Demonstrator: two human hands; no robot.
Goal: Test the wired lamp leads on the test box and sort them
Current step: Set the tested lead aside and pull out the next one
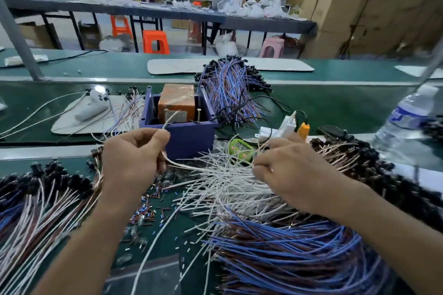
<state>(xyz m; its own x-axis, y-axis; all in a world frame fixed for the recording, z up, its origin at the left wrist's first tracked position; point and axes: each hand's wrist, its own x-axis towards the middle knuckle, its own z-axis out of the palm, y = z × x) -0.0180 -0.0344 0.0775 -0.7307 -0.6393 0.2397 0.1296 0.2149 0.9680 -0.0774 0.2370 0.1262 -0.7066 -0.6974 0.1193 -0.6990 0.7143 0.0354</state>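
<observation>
My left hand (134, 155) pinches a white lead (170, 116) whose bare end points up in front of the purple test box (189, 135). An orange block (177, 100) sits inside that box, with two upright screws by it. My right hand (292, 170) curls its fingers over the loose pile of white leads (227, 184) and grips some of them. Blue and brown leads (299, 254) lie under my right forearm. A sorted bundle with black lamp heads (40, 199) lies at the left.
Another bundle of blue and brown leads (230, 93) lies behind the box. Cut sleeve bits (148, 213) litter the green mat. A water bottle (405, 124) stands at the right, a green gadget (241, 149) and white plug (285, 127) beside the box, a white controller (92, 108) on the left.
</observation>
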